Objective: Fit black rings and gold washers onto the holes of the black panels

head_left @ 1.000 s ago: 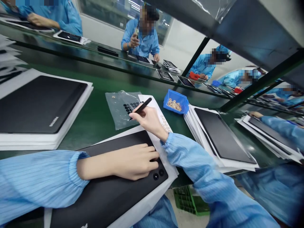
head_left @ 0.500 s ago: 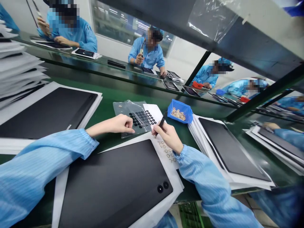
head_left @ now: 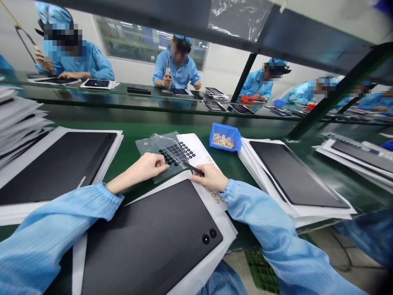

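Left hand (head_left: 138, 170) is resting on a clear plastic bag (head_left: 147, 145) of small black rings, fingers curled over its near edge and pinning it to the green workbench (head_left: 125, 164); can't tell if it's actually pinching the film. Right hand (head_left: 210, 178) is closed on a black pen-shaped tool (head_left: 194, 169), just right of the bag, and its far end is pointing toward the bag's lower right corner. Tool type is unclear from this angle, probably a stylus or similar. Landmark is the bag: a white sheet of black rings (head_left: 196, 153) is lying partly under its right side, and a blue parts bin (head_left: 218, 145) holding brass-coloured rings is sitting further right. A black tablet (head_left: 138, 237) with two round camera openings (head_left: 208, 237) is lying on white sheet material directly below the bag, under both forearms. Another black tablet (head_left: 58, 164) is sitting on a white stack left of the bag, and a third (head_left: 291, 172) is on a stack to its right. Co-workers (head_left: 175, 65) in blue smocks are working at the bench beyond the bag.
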The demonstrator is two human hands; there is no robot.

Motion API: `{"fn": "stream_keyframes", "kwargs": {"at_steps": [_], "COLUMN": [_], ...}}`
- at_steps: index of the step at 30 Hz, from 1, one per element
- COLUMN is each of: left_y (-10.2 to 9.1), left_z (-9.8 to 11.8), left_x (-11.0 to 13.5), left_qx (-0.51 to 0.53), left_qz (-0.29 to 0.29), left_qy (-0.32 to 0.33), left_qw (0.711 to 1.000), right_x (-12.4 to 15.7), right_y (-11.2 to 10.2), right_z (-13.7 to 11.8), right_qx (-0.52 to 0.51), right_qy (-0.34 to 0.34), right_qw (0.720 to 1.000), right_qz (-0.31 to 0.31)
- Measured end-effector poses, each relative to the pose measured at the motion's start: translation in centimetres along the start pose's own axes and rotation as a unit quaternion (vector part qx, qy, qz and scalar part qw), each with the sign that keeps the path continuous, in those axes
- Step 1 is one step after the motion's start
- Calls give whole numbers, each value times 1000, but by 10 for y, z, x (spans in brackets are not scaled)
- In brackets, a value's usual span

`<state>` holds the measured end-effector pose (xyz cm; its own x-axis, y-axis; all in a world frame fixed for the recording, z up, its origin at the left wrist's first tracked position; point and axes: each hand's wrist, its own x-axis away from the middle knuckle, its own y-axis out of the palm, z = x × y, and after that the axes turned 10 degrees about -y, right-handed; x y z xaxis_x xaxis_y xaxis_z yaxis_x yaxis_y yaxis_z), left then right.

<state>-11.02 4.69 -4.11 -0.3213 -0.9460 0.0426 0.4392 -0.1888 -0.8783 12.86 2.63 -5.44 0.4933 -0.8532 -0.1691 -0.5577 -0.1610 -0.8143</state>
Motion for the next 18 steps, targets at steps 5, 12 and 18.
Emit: {"fn": "stream_keyframes", "kwargs": {"at_steps": [5,12,18], "left_y": [-7,-14,-77], "left_z": [15,21,20], "left_x": [21,26,42], "left_qx": [-13,30,124], "left_qz": [-119,-255,-169], "left_qy": [10,-11,-50], "left_qw": [993,967,976], "right_x": [0,-1,1], "right_y": [-2,-1,-8], "right_z": [-6,-5,-6], "right_qx": [-41,-158,-292], "right_qy": [-18,-12,26], "right_qw": [999,983,939], "right_qz": [15,91,182]}}
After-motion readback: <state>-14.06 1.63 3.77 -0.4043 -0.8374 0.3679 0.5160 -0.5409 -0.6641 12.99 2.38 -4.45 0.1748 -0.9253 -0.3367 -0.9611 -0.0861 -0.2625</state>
